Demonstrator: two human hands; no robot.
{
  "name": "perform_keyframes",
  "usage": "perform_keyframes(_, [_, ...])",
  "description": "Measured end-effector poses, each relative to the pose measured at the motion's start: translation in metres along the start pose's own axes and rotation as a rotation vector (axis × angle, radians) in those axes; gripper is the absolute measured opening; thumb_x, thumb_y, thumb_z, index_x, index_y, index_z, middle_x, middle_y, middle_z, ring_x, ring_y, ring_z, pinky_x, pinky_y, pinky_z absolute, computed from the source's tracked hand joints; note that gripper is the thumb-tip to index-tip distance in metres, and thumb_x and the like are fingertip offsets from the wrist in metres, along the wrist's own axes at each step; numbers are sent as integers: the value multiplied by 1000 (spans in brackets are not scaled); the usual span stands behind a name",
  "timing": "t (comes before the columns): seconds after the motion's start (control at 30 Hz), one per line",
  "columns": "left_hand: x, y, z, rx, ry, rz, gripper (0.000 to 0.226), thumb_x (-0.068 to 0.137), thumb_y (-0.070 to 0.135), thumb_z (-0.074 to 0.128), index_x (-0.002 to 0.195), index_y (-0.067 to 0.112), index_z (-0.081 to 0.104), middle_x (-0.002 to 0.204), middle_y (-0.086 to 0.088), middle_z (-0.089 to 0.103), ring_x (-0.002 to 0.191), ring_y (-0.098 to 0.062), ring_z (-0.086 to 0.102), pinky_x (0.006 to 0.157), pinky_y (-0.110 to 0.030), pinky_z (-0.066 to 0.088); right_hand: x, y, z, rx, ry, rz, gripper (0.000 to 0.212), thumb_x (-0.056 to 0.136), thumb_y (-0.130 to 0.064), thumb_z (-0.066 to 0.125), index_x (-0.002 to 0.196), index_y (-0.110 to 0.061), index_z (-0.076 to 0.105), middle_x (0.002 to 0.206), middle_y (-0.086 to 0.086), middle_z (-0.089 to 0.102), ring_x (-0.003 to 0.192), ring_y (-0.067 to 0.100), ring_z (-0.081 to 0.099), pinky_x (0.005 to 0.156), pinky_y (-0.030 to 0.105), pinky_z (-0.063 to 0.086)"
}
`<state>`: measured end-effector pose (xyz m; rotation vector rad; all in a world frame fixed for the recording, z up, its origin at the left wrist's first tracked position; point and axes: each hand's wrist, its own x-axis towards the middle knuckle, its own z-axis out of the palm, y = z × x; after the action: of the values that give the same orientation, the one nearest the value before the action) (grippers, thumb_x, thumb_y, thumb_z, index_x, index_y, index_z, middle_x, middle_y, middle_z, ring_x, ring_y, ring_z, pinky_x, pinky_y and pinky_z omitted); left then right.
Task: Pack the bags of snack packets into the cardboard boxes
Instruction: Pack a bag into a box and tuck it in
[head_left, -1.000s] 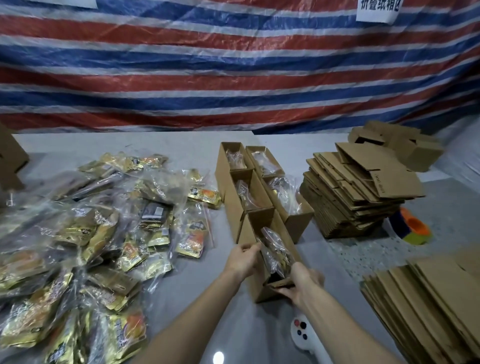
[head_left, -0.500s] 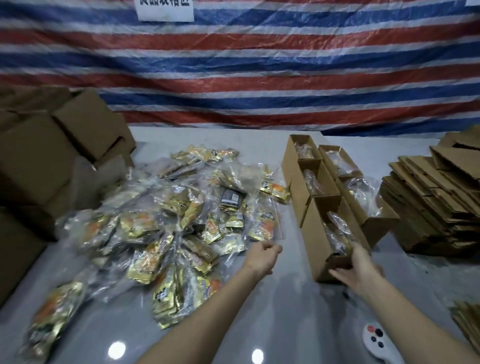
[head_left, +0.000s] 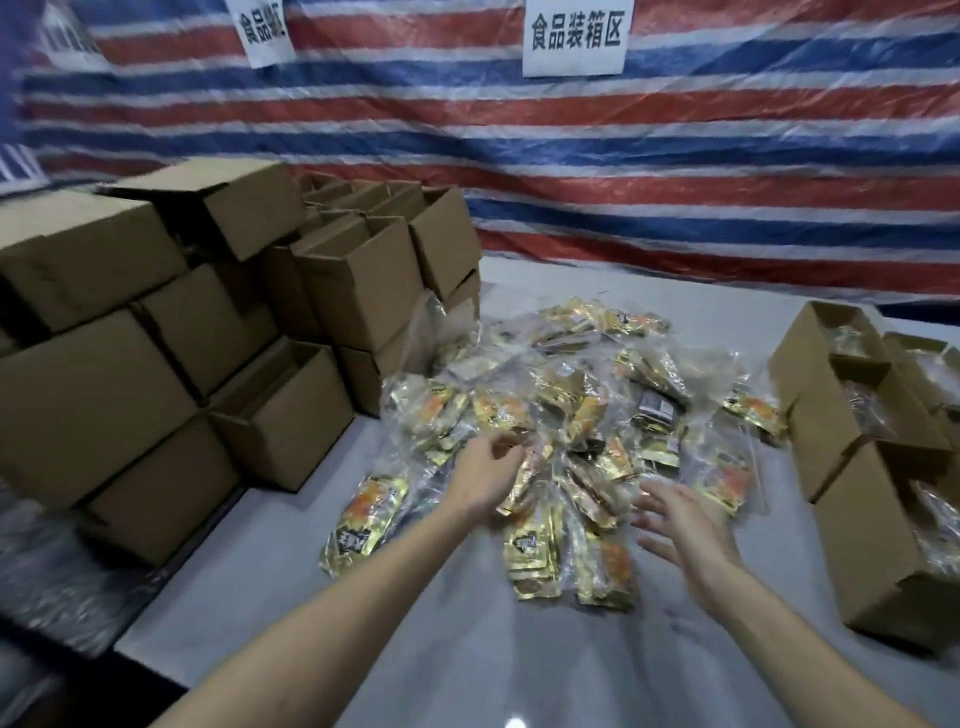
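My left hand (head_left: 485, 470) curls loosely and my right hand (head_left: 685, 525) spreads, both empty, over the bags (head_left: 571, 415); stacked boxes (head_left: 171, 332) at nine o'clock, filled boxes (head_left: 862, 499) at three.

Two bare forearms, no sleeves, watch or rings showing, end in the left hand (head_left: 485, 475) and right hand (head_left: 685, 530).

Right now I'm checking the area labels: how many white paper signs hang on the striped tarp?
2: a smaller sign at upper left, and a larger sign right of it, top centre. Others may lie outside the frame.
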<state>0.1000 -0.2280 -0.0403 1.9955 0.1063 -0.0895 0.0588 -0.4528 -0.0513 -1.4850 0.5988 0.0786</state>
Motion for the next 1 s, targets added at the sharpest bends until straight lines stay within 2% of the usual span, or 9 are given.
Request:
perform_keyframes(0.1, [7,-28,-68,153,174,-2,22,97,26,56,117,18,62,96,13,66,84,-2,60,67,-13,45,-2,-15,29,-60,-67,-116,8,93,-10,63,95,-11,71,82,8,75,73,23,69,63,32,55])
perform_keyframes(0.2, [16,-60,-135,496,288,-68,33,95,32,52,127,23,57,120,7,62,105,-16,61,84,-32,49,-6,-27,51,-115,-130,-198,8,92,-9,66,94,-13,72,80,5,75,72,21,71,58,27,55])
perform_keyframes(0.33, [25,-94,-201,819,349,-188,42,94,30,52,133,18,46,137,-10,45,121,-32,51,93,-43,44,-5,-35,70,-178,-196,-253,10,92,-8,65,94,-13,73,83,6,75,75,21,71,59,26,54])
perform_keyframes(0.47, [37,-117,-242,1154,344,-291,55,92,36,54,140,15,39,143,-11,40,135,-30,34,107,-48,31,0,-39,82,-240,-236,-306,9,94,-11,64,94,-13,73,81,4,75,74,19,70,64,30,53])
perform_keyframes(0.6, [50,-132,-262,1086,296,-349,45,95,37,53,134,16,44,137,-8,52,133,-28,39,110,-50,26,5,-40,86,-273,-250,-344,10,94,-11,62,92,-11,73,78,4,74,70,16,68,61,28,52])
perform_keyframes(0.73, [47,-144,-270,1028,321,-271,16,98,32,52,103,18,57,112,-8,62,121,-32,47,107,-56,27,7,-36,84,-285,-266,-358,12,95,-10,61,92,-10,72,79,7,73,66,12,67,56,20,53])
perform_keyframes(0.8, [42,-146,-272,985,321,-235,18,99,32,53,87,19,56,102,-6,62,114,-32,49,104,-60,30,6,-35,83,-273,-266,-343,12,95,-9,60,94,-9,72,80,9,74,65,12,68,55,19,52])
perform_keyframes(0.93, [25,-138,-279,881,325,-224,21,98,36,54,91,17,61,98,-7,64,104,-34,56,82,-49,48,-1,-35,74,-228,-266,-293,12,96,-10,60,95,-10,73,80,11,74,64,16,68,53,21,52])
perform_keyframes(1.0, [13,-129,-282,807,377,-201,20,97,36,56,89,19,62,94,-7,64,96,-33,58,72,-44,49,-6,-34,67,-214,-263,-282,12,96,-11,61,95,-10,73,79,10,73,64,18,69,54,24,52])
